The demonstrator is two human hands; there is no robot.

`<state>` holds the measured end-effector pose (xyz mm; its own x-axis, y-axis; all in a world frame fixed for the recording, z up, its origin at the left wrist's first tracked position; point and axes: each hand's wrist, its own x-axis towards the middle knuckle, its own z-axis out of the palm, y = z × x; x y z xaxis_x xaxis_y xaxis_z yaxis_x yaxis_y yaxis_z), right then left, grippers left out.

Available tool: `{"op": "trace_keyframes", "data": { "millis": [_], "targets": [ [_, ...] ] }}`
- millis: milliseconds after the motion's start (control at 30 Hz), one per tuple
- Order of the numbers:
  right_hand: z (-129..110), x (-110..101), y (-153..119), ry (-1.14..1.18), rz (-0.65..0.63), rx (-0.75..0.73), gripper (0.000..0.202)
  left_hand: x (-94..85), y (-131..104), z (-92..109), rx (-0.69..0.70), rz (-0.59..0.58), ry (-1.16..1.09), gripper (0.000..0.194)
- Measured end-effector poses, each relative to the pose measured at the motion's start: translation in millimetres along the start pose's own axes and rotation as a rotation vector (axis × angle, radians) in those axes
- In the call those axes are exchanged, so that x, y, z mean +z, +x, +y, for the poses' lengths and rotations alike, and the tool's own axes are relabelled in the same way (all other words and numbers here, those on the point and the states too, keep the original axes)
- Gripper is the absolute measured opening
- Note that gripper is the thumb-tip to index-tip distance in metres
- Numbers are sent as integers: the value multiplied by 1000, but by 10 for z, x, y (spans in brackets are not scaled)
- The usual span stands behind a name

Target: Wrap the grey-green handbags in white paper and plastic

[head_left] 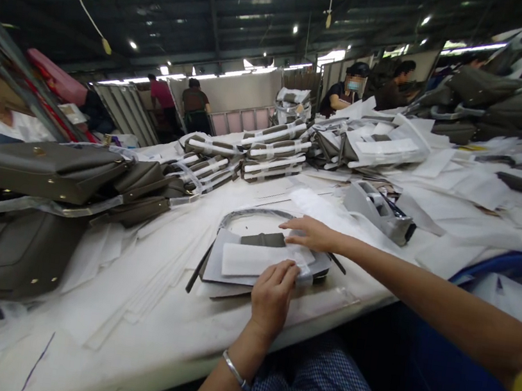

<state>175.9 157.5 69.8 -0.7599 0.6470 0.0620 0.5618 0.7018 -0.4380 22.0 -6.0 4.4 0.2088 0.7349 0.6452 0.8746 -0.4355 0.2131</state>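
A dark olive bag [263, 239] lies in front of me, with a grey-white sheet [215, 263] over it and a smaller white foam piece [247, 259] on top. Its handle [239, 213], wrapped in clear film, arches away at the far side. My left hand [273, 291], with a silver bangle at the wrist, is at the near right part of the wrapping, its fingers curled together on the edge of the white wrap. Reaching in from the right, my right hand [310, 233] has its fingers stretched out above the bag's far right part.
Olive bags [41, 168] are piled at the left; wrapped bags [277, 152] are stacked behind. A grey tape dispenser [378, 212] stands right of the bag. Loose white sheets [466, 185] cover the right side. A masked person [340, 96] is across the table, and another person's hands show at far right.
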Motion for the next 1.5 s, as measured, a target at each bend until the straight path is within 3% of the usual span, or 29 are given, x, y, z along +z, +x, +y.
{"op": "trace_keyframes", "data": {
  "millis": [133, 233, 333, 500, 633, 767, 967, 1067, 1167, 1267, 1400, 1500],
  "targets": [
    [-174, 209, -576, -94, 110, -136, 53, -22, 15, 16, -41, -32, -60, 32],
    [-184, 476, -876, -243, 191, -246, 72, -113, 51, -8, -61, -103, -84, 37],
    [-98, 586, -939, -356, 261, -306, 74, -318, 87, -121, 53, -231, -20, 58],
    [92, 388, -880, -454, 248, -289, 74, -721, 69, -453, 238, -330, 310, 68],
    [11, 375, -983, -454, 344, -201, 60, -744, -64, -667, 256, -319, 378, 62],
    [-307, 617, -1163, -175, 509, -59, 27, -568, -213, -761, 176, -226, 318, 49],
    [-605, 886, -1115, 682, 271, 402, 28, -545, -231, -770, 132, -208, 224, 51],
    [-718, 888, -1016, 1024, 336, 488, 35, -580, -215, -752, 130, -182, 193, 52],
    [-917, 879, -953, 1165, 485, 503, 38, -588, -251, -738, 117, -163, 195, 56],
    [-1098, 874, -872, 1282, 576, 406, 36, -571, -327, -768, 83, -112, 245, 69],
    [-1090, 755, -777, 1274, 498, 234, 43, -547, -391, -860, 26, 41, 344, 78],
    [-1027, 498, -901, 1126, 409, 199, 45, -538, -393, -896, 25, 58, 358, 79]
  ]
}}
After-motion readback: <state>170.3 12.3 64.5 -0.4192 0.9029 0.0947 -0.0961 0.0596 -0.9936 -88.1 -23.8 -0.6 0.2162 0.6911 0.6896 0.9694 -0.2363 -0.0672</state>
